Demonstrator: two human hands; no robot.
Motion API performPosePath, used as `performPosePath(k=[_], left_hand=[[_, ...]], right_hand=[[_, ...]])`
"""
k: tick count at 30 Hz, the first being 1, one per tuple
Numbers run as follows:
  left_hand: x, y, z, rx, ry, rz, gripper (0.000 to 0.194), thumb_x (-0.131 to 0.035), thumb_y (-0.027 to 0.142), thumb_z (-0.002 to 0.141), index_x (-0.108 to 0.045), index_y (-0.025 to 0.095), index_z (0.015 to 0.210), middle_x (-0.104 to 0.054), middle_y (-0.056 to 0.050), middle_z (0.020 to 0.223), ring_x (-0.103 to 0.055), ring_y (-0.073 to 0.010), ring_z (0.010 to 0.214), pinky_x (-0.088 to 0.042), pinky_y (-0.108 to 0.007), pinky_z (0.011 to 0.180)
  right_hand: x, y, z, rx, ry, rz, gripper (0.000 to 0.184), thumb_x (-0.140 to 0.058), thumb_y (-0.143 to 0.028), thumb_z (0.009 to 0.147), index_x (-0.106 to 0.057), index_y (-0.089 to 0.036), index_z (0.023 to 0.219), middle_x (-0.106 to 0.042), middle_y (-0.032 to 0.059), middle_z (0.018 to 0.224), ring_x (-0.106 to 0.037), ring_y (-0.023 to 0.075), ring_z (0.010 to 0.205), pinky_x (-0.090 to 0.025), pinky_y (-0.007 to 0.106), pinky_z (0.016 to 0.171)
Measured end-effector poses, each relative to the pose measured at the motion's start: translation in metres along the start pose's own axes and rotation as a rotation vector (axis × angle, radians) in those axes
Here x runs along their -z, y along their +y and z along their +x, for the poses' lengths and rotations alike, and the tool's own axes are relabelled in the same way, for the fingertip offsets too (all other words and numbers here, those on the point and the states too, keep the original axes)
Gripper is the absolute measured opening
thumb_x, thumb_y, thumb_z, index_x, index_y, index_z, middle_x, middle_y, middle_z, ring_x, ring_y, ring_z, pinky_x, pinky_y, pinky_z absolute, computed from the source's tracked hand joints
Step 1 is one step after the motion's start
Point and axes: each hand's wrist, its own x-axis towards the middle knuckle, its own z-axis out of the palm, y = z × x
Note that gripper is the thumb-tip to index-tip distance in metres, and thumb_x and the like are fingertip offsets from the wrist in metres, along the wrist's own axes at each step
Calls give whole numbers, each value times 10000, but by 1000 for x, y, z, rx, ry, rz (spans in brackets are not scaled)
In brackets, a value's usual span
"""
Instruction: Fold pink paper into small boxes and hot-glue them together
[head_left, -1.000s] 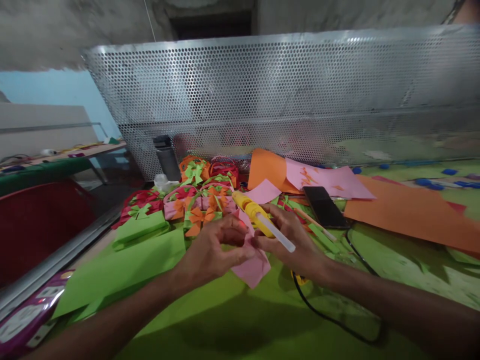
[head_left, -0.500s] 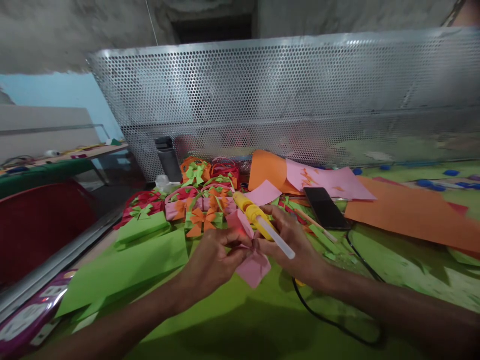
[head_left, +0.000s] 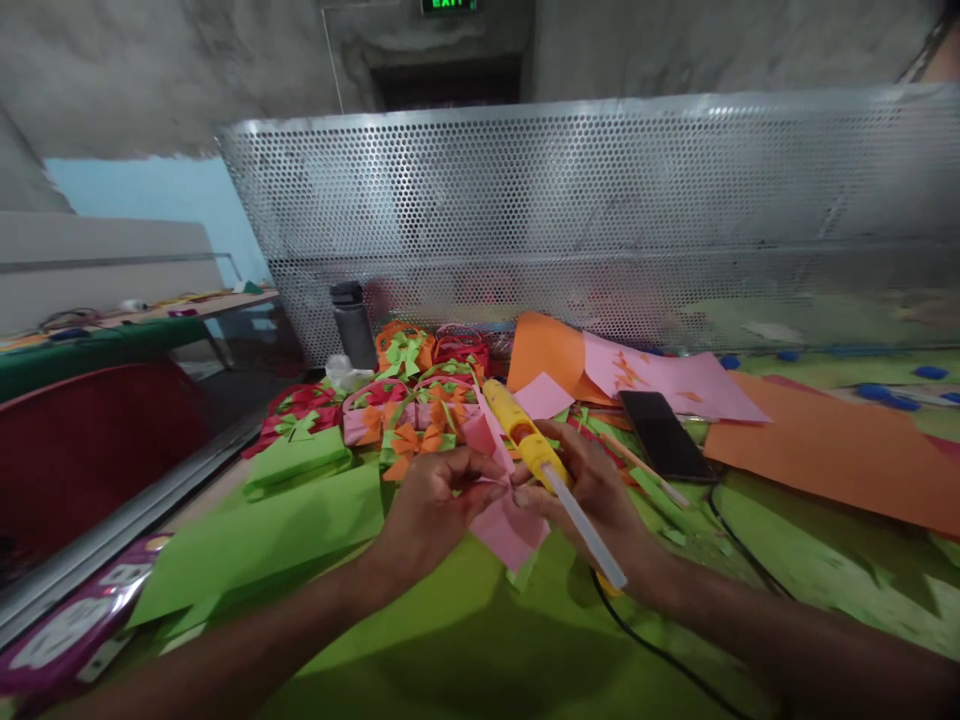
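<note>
While hands (head_left: 431,512) (head_left: 600,495) hold paper (head_left: 508,535), glue gun (head_left: 534,448) (slanted), pointing forward-left

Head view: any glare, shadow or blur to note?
Head view: pale glare patches on the perforated metal panel; head view: broad dark shadow on the green tabletop, below the left hand and right hand in frame; head view: fine creases in the pink paper look soft.

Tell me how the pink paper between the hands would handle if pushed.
The pink paper looks thin, so it is probably light. Its creases suggest it would bend easily. With the left hand pinching it, it seems unlikely to slide freely.
</note>
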Motion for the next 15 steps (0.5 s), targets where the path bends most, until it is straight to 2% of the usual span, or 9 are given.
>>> performPosePath(k=[6, 10, 15], left_hand=[[-5, -7, -1, 68, 54, -142, 90, -656, 190, 644, -635, 134, 712, -614, -2, 647, -522, -94, 561, -395, -177, 507], [-4, -8, -3, 59, 11, -168, 94, -642, 191, 667, -639, 141, 746, -633, -4, 680, -521, -87, 572, -392, -171, 516], [-3, -4, -4, 41, -38, -89, 121, -620, 186, 680, -655, 134, 784, -660, -34, 732, -557, -117, 627, -414, -195, 550]], right_hand=[[-3, -1, -2, -6, 17, 32, 409, -581, -125, 653, -444, -224, 1026, -596, 21, 931, -589, 147, 788, -483, 240, 620], [-4, 6, -3, -29, 53, 27, 444, -571, -155, 673, -416, -214, 1084, -607, 26, 899, -600, 153, 754, -490, 252, 605], [-4, 10, -3, 14, 74, -59, 394, -583, -153, 680, -450, -223, 1044, -608, 18, 905, -597, 150, 791, -492, 253, 661]])
